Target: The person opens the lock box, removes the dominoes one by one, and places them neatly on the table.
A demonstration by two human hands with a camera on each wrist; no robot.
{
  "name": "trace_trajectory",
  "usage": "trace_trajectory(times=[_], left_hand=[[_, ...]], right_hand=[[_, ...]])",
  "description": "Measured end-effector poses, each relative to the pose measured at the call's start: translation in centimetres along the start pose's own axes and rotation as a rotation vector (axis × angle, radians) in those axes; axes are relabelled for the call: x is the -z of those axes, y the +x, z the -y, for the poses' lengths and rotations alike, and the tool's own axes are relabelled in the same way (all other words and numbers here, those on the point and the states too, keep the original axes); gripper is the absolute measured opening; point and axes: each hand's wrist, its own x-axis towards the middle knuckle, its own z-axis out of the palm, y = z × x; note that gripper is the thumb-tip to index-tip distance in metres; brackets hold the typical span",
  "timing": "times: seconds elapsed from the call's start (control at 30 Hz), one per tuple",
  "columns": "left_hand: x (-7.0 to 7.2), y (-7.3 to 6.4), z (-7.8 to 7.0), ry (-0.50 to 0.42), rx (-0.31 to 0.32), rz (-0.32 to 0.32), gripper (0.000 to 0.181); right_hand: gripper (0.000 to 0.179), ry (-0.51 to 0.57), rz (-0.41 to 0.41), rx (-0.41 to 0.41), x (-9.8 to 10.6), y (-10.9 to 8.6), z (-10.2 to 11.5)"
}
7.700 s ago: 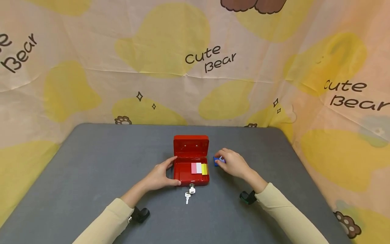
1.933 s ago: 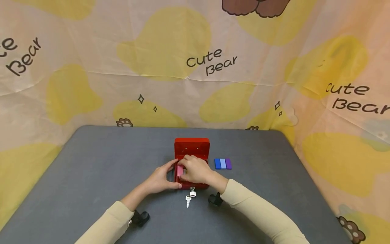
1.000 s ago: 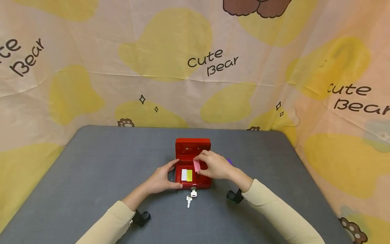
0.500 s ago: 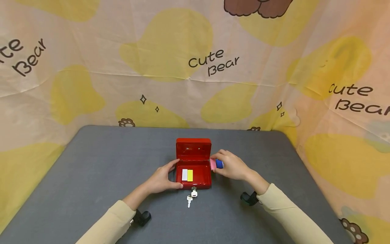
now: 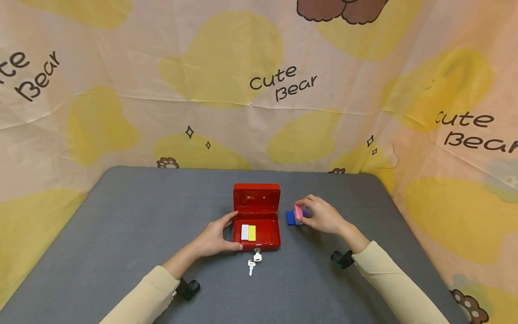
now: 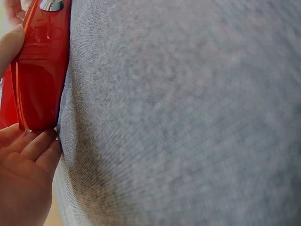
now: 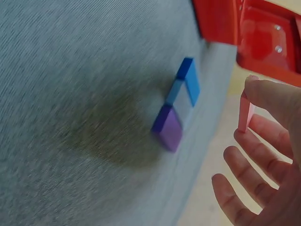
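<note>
A red cash box stands on the table with its lid raised. My left hand holds its left side, thumb at the front corner and fingers farther back. Inside lie a white block and a yellow block, side by side. My right hand pinches a pink block between thumb and fingertips, raised off the table right of the box. Beneath it, a blue block, a light blue block and a purple block lie in a row, partly covered in the head view.
Two keys hang at the lock on the box's front, one reaching onto the grey table. A printed cloth rises behind and beside the table. Each wrist wears a black camera mount.
My right hand has lifted the pink block out of the box and carried it right, over the blue row. White and yellow have shifted left inside the box. My left hand stays put.
</note>
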Motion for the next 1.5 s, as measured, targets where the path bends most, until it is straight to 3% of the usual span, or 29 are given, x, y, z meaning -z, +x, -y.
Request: trace_trajectory(times=[0.5, 1.5], left_hand=[[0.1, 0.1, 0.1, -0.003, 0.002, 0.009, 0.091], [0.1, -0.1, -0.1, -0.002, -0.023, -0.006, 0.091]], right_hand=[[0.039, -0.029, -0.009, -0.035, -0.6, -1.4, -3.3], [0.039, -0.074, 0.049, -0.044, -1.7, -2.2, -4.5]])
